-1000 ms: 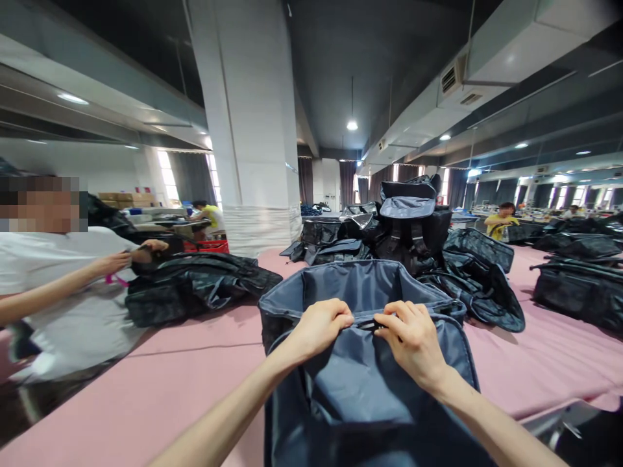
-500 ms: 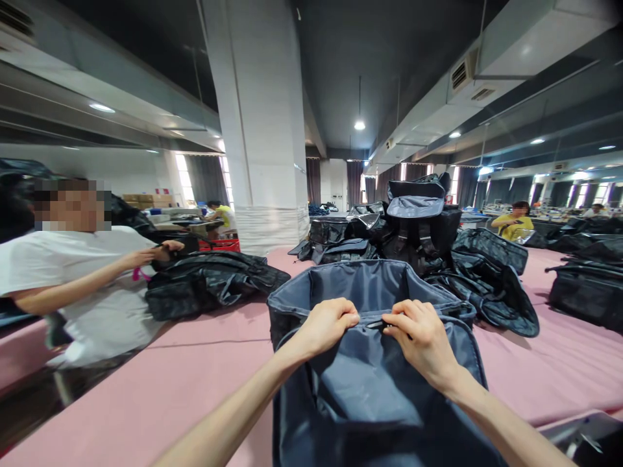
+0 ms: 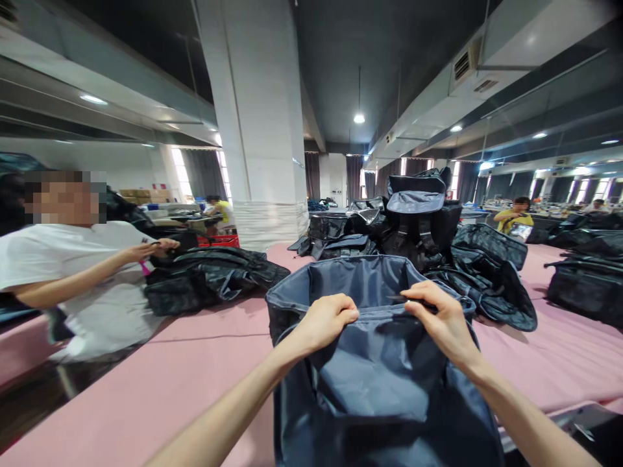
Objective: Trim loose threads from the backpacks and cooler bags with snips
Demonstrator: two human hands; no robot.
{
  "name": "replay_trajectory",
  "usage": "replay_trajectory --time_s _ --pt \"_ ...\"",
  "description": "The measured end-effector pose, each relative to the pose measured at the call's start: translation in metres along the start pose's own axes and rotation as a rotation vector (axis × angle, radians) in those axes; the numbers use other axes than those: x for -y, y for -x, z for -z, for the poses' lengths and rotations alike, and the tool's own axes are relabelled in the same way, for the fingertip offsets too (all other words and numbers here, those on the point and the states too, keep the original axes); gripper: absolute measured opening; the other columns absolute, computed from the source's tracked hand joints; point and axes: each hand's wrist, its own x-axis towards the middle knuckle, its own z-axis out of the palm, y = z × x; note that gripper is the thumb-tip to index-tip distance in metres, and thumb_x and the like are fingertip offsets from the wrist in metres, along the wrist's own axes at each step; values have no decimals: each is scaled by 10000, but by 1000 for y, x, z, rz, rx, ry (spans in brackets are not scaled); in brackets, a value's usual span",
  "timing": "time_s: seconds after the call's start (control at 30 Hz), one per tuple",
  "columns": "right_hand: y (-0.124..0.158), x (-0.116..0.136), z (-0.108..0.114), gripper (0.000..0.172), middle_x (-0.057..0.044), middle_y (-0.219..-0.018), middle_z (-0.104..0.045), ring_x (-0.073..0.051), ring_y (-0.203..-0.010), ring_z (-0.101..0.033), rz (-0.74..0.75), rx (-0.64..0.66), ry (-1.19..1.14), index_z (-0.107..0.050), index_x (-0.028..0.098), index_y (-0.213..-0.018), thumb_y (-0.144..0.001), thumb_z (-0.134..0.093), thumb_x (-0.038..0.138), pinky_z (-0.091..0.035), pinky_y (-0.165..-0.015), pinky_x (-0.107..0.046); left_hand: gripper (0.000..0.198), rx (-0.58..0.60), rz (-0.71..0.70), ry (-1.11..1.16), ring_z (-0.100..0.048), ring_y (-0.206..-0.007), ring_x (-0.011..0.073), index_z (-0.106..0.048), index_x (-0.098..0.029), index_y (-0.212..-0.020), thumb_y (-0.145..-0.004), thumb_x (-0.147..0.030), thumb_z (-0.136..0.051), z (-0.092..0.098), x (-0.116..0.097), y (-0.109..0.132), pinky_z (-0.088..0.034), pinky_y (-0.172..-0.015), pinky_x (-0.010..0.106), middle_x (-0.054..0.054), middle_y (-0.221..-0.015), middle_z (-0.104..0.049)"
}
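Observation:
An open bag (image 3: 374, 383) with a dark blue-grey lining stands in front of me, its lid flap hanging toward me. My left hand (image 3: 331, 319) is closed, pinching the seam along the near edge of the bag's opening. Just right of it, my right hand (image 3: 435, 318) is closed around a small dark pointed tool (image 3: 396, 298), perhaps thread snips; most of it is hidden by the fingers. The tool's tip points left, slightly above the seam and apart from it.
Several black bags (image 3: 413, 220) are heaped beyond mine on the pink-covered table (image 3: 204, 376). Another dark bag (image 3: 588, 292) sits at the right. On the left, a co-worker in a white shirt (image 3: 97, 272) handles a black patterned bag (image 3: 214, 279). A white pillar (image 3: 253, 130) rises behind.
My right hand has lifted off the seam and moved right and up with the small pointed tool. My left hand keeps its pinch on the seam. The view has shifted slightly.

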Motion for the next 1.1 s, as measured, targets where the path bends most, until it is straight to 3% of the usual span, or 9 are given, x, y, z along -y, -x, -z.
replay_trajectory --time_s 0.2,0.33,0.4,0.53,0.63,0.83,0.9,1.03,1.1 --pt "9 -12 15 103 -40 -844 -616 -173 -802 -562 230 -23 379 -634 206 -900 -804 -595 199 -384 -735 -321 188 -4 4 -4 -548 -702 146 -595 -174 -702 -779 -261 -448 1 1 -3 -373 -649 231 -7 -735 -621" --pt "13 -10 11 96 -31 -839 -627 -162 -765 -552 303 19 411 -632 214 -884 -816 -575 176 -377 -722 -326 175 -70 -41 -69 -540 -697 139 -580 -171 -701 -809 -221 -452 -1 -3 5 -385 -647 231 -3 -736 -598" --pt "15 -14 13 92 -35 -859 -614 -163 -785 -559 224 48 265 -622 214 -896 -826 -564 201 -407 -711 -308 184 -170 -124 -177 -532 -733 148 -584 -172 -727 -837 -223 -445 -6 -5 13 -393 -673 245 13 -769 -589" --pt "24 -29 24 150 -58 -936 -572 -175 -863 -563 -26 -51 48 -600 215 -964 -827 -564 265 -455 -698 -279 131 -296 -304 -386 -502 -767 176 -596 -188 -864 -854 -256 -484 -19 -6 25 -396 -678 285 36 -836 -582" --pt "31 -34 30 157 -57 -960 -568 -177 -883 -558 -73 -62 46 -603 219 -966 -821 -572 268 -458 -714 -283 78 -280 -332 -375 -495 -773 176 -585 -184 -860 -828 -238 -540 -24 -9 23 -399 -674 285 34 -844 -578" --pt "32 -26 37 141 -31 -908 -617 -159 -806 -584 -78 -148 76 -585 221 -959 -818 -571 232 -474 -685 -265 112 -202 -225 -224 -517 -810 162 -593 -186 -812 -841 -264 -517 -22 -17 13 -400 -727 272 21 -839 -581" --pt "35 -21 34 183 -34 -910 -632 -162 -812 -583 22 -107 122 -565 221 -1005 -823 -562 199 -472 -703 -277 142 -194 -199 -231 -522 -805 162 -599 -188 -801 -850 -264 -489 -22 -20 12 -392 -721 270 22 -831 -579" --pt "52 -9 15 219 -49 -947 -650 -171 -820 -568 304 146 219 -537 199 -1039 -828 -543 143 -455 -707 -308 172 -146 -119 -203 -531 -779 160 -592 -179 -739 -833 -244 -463 -19 -26 8 -375 -703 264 21 -796 -578" --pt "62 -4 8 178 -49 -905 -655 -169 -754 -559 340 239 226 -537 185 -1003 -829 -537 148 -443 -647 -308 169 -83 -51 -132 -538 -750 153 -584 -177 -715 -813 -234 -458 -16 -28 4 -372 -686 254 13 -773 -587"
